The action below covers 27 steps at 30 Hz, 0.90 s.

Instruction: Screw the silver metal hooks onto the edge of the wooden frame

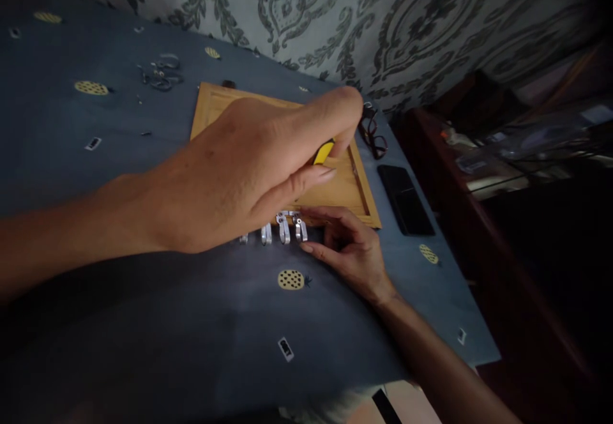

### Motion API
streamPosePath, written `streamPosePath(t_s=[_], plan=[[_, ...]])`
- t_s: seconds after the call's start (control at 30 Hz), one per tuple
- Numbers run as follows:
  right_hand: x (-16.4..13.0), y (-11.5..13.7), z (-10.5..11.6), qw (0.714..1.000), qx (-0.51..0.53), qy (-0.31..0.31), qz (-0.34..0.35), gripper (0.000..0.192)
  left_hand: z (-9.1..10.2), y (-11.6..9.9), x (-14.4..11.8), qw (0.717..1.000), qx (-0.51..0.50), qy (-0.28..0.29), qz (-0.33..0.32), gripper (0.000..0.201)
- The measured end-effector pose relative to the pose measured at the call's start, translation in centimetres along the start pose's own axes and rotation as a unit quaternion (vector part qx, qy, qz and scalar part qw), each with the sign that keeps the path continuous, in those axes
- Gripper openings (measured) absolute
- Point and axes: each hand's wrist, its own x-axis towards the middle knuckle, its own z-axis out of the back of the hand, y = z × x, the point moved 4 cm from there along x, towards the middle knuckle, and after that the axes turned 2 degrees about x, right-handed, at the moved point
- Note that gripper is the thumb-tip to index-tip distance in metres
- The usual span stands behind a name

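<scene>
Left hand (pixel 249 168) around yellow tool (pixel 324 151); no legible writing.

No legible text

No words, brands or numbers can be read; the small white tags (pixel 285 348) on the blue cloth (pixel 143 322), below the hands, are too blurred to be made out.

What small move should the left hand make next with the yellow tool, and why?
Probably lower the yellow tool toward the hooks at the near edge of the wooden panel. The left hand holds it above the panel, while the right hand has its fingers beside the hooks, seemingly steadying them. The tool's tip is hidden.
</scene>
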Motion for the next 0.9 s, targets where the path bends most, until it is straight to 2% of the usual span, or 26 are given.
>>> streamPosePath(t_s=[0.13, 0.33, 0.5, 0.63, 0.77, 0.9], plan=[[0.1, -0.1, -0.1, 1.000, 0.005, 0.003, -0.002, 0.044, 0.3, -0.3, 0.5, 1.000, 0.015, 0.010, 0.023, 0.011], [0.2, -0.3, -0.2, 1.000, 0.009, 0.006, -0.009, 0.046, 0.9, -1.1, 0.6, 1.000, 0.020, 0.000, 0.009, 0.011], [0.3, -0.1, 0.0, 0.998, 0.065, -0.005, -0.024, 0.047, 2.0, -1.6, 0.7, 0.999, 0.051, 0.001, 0.011, 0.015], [0.5, -0.3, 0.9, 0.987, 0.146, -0.055, -0.039, 0.043, 3.2, -2.3, 1.0, 0.998, 0.065, 0.006, 0.010, 0.020], [1.0, -1.2, 1.5, 0.974, 0.187, -0.115, -0.063, 0.048, 4.2, -2.5, 0.9, 0.997, 0.074, 0.016, 0.014, 0.012], [1.4, -1.3, 1.5, 0.972, 0.195, -0.118, -0.060, 0.050, 5.5, -2.2, 0.1, 0.996, 0.068, 0.045, 0.043, 0.009]])
